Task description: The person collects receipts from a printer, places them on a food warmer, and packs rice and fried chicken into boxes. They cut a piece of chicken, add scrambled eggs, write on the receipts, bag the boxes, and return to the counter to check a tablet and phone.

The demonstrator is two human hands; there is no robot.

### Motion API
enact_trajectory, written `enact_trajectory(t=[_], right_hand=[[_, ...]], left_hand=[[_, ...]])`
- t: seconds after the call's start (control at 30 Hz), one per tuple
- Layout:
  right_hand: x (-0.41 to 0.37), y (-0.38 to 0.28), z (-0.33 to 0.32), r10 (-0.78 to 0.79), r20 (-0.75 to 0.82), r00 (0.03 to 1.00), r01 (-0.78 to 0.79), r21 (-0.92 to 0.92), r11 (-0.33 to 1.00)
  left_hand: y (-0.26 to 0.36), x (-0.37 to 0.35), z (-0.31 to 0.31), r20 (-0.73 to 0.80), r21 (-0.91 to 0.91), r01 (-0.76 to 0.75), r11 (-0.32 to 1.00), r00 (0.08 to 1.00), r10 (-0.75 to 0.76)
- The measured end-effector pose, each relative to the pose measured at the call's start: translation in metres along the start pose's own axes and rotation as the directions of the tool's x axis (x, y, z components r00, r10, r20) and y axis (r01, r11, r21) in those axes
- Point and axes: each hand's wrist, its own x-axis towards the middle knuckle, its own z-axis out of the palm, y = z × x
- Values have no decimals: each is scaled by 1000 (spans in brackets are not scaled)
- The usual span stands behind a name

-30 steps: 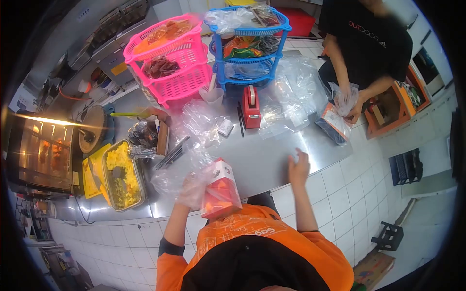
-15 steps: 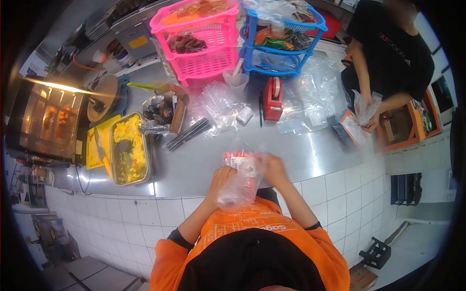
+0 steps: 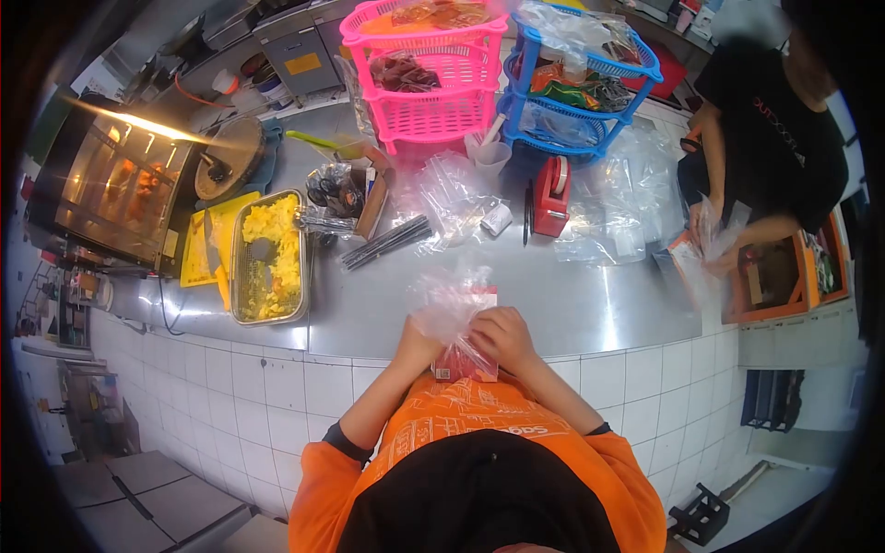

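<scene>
A red and white packet [image 3: 468,361] lies at the front edge of the metal counter, against the orange apron. Clear plastic film [image 3: 452,318] is bunched over it. My left hand [image 3: 422,343] is closed on the film at its left side, its fingers partly covered by the plastic. On the right, my right hand [image 3: 502,337] pinches the same film above the packet, fingers bent together. Both hands are close together, with the crumpled plastic between them.
A tray of yellow food [image 3: 268,267] and a knife [image 3: 216,247] are left. Pink baskets [image 3: 429,111], blue baskets [image 3: 581,101], a red tape dispenser [image 3: 552,196] and loose plastic bags [image 3: 613,207] stand behind. At right, a co-worker [image 3: 770,138] holds a clear bag.
The view has shifted, so the counter items appear further right. My right hand has come down and closer to my left hand. The film is now gathered between them, and the packet's lower part shows.
</scene>
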Motion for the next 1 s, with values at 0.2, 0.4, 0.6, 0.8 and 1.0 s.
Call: enact_trajectory(t=[0.2,0.4,0.6,0.8,1.0], right_hand=[[5,-33,13,-239,123,963,238,18,971],[8,-40,20,-210,71,975,209,19,978],[12,-44,21,-140,17,990,140,11,990],[10,-38,25,65,-89,994,-33,321,947],[8,-52,17,593,233,771,-580,642,501]], left_hand=[[-21,5,-7,16,-221,443,869,892,-451],[-26,-1,-4,22,-547,472,692,834,-552],[-44,-13,-6,62,-670,495,553,779,-623],[-47,-29,-1,57,-654,501,567,780,-624],[-49,-39,12,17,-653,465,597,798,-603]])
